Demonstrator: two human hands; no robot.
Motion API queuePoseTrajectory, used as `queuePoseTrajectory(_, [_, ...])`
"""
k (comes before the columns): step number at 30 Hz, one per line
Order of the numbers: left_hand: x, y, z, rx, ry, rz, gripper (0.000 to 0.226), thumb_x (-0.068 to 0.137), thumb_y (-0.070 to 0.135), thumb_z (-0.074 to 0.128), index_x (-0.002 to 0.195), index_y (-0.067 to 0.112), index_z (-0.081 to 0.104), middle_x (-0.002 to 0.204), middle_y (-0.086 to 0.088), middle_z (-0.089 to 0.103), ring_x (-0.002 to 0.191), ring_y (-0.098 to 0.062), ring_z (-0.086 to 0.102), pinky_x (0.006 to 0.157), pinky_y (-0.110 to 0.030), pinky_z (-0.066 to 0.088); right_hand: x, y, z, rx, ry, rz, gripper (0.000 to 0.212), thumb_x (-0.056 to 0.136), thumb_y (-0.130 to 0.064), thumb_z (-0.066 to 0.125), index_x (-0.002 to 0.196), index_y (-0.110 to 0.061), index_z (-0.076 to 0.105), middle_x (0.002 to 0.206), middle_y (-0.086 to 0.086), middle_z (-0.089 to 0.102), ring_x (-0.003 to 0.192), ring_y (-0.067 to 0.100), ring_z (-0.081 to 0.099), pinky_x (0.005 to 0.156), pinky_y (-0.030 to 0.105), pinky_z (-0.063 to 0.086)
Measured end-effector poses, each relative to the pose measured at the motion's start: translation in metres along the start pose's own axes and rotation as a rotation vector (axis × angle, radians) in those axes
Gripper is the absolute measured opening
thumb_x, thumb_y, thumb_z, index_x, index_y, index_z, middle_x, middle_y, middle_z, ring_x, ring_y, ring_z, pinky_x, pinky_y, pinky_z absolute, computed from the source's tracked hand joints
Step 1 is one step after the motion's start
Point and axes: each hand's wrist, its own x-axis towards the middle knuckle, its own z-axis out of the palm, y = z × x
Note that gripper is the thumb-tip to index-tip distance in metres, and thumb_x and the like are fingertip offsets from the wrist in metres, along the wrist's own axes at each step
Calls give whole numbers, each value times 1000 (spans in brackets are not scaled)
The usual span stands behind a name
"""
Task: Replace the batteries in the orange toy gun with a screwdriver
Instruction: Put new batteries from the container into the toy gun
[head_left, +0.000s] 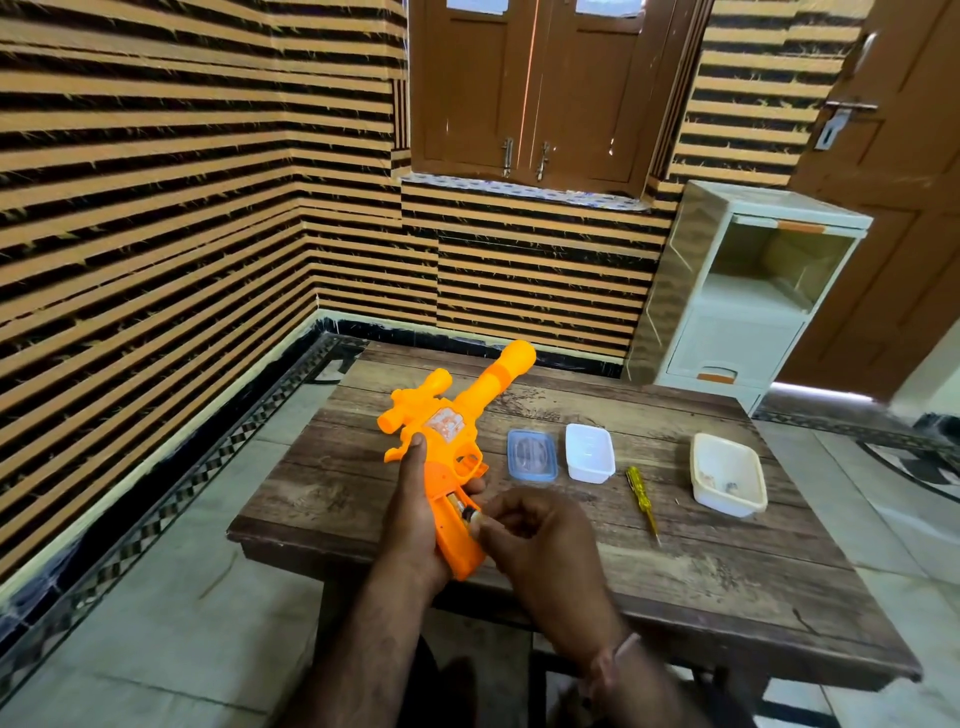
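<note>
The orange toy gun (457, 410) lies tilted over the left part of the wooden table (675, 545), barrel pointing away from me. My left hand (410, 514) wraps its grip from the left, thumb up toward the body. The grip's battery bay is uncovered, and a battery (467, 512) shows inside it. My right hand (530, 540) pinches that battery's end with its fingertips. A yellow screwdriver (641, 499) rests on the table to the right, untouched.
A clear blue-rimmed lid (531, 454) and a small white box (589, 452) sit behind my right hand. A cream tub (727, 475) with small parts stands further right. A white plastic drawer unit (748, 291) stands beyond the table, by the door.
</note>
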Motion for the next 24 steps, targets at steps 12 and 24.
queuePoseTrajectory(12, [-6,4,9,-29,-30,-12,66,86,71,47,87,9,70,79,-14,62,68,-29,60,68,-37,49,0,3,14,-388,41,-158,29,69,-24,81,61,-22,54,83,1,71,71,-1,58,64,28,50])
queuePoseTrajectory(24, [-5,8,7,-17,-49,-27,68,80,74,52,87,10,75,79,-16,64,67,-29,60,64,-37,49,7,-8,-5,-435,-184,-222,18,77,-8,70,84,-24,75,73,-17,61,68,-4,56,62,9,40])
